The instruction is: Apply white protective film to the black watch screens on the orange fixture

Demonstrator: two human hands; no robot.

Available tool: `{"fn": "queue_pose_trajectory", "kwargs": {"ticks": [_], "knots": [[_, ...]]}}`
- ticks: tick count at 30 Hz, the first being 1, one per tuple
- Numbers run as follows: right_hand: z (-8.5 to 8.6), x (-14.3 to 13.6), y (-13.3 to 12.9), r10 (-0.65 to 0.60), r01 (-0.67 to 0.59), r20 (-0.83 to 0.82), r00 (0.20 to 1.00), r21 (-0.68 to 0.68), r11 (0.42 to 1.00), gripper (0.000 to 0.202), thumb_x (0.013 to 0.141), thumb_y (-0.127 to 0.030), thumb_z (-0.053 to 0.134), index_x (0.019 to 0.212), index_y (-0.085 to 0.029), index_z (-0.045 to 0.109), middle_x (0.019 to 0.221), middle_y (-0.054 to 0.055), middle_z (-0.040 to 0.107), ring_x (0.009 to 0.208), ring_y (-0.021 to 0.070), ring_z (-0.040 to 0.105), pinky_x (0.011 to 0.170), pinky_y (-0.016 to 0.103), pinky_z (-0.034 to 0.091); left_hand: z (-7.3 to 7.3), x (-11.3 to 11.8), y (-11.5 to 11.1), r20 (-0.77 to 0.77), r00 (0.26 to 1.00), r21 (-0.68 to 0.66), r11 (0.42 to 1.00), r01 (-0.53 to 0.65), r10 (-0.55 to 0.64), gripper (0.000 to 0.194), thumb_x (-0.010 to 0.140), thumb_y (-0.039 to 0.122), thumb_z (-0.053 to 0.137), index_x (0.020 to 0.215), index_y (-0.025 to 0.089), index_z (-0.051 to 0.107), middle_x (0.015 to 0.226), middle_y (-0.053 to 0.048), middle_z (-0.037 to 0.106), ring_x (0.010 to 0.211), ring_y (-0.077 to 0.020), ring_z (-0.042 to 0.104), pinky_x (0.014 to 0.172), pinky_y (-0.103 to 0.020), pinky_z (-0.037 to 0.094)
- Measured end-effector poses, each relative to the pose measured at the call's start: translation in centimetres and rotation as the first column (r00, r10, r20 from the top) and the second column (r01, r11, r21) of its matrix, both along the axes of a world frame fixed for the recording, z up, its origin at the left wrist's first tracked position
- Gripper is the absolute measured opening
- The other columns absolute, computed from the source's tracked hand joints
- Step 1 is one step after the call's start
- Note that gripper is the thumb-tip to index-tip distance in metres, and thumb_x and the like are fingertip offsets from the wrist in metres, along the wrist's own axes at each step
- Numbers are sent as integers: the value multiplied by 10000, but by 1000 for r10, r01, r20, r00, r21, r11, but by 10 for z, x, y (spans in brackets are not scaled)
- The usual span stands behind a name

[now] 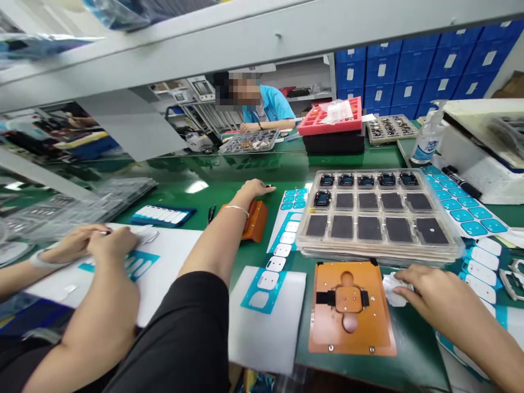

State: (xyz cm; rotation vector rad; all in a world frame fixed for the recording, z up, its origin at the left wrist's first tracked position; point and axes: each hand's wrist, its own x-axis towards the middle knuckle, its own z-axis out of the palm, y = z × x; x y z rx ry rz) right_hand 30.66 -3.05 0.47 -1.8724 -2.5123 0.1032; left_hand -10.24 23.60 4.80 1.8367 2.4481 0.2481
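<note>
My left hand (254, 189) reaches far forward, just above an orange block (255, 220). Its fingers are closed at a small dark thing by the fingertips, too small to name. On the right, my right hand (426, 284) pinches a crumpled white wipe (395, 290) against the green table. Left of that wipe lies a flat orange fixture (327, 333), with a watch-shaped recess in the middle and black strips at its sides. A teal strip of white adhesive labels (268, 280) rests on a white sheet (278, 338) left of the fixture.
Stacked clear trays (379, 248) hold several dark watch-like modules (346, 179) in the back rows. A co-worker's hands (110, 243) work over a white board (180, 245) at left. Further back are a red tray (329, 126), a pump bottle (428, 139) and another person (272, 106).
</note>
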Motion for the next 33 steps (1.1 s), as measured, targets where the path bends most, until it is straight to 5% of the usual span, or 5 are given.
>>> {"fn": "queue_pose_trajectory", "kwargs": {"ticks": [8,13,18,23,33], "knots": [[13,8,0,-9,11,-34,999,70,998,194,935,-317,570,998,-269,746,1016,19,778,778,264,748,567,353,548,13,34,-111,-82,928,-91,930,357,-365,442,863,549,477,968,189,712,941,-105,748,936,-297,682,860,-360,491],[23,12,6,56,-42,-125,991,110,993,193,927,-305,586,1003,-240,751,993,16,788,838,267,751,630,360,557,-35,36,-205,-65,944,-326,901,285,-322,819,712,778,547,1159,101,658,1183,-222,662,1087,-395,627,916,-430,483],[35,14,11,276,-218,-298,914,211,953,192,944,-316,578,949,-226,747,936,21,787,786,216,737,645,317,540,-85,32,-235,162,971,51,984,168,-174,717,680,602,719,1195,106,656,1338,-240,556,1271,-446,476,1078,-541,355],[55,-10,3,546,-439,-406,733,331,835,234,984,-293,528,894,-220,730,861,29,776,736,165,722,612,256,519,-81,28,-248,354,924,203,976,76,-145,610,614,418,827,1135,148,664,1268,-194,596,1316,-395,462,1102,-529,355],[51,-105,-17,772,-598,-304,558,498,628,165,945,-223,587,1043,-155,701,1093,128,737,968,238,696,843,383,584,-43,74,-286,845,391,412,910,-44,-364,540,616,418,835,1022,191,563,849,-13,662,750,-150,654,653,-245,532]]}}
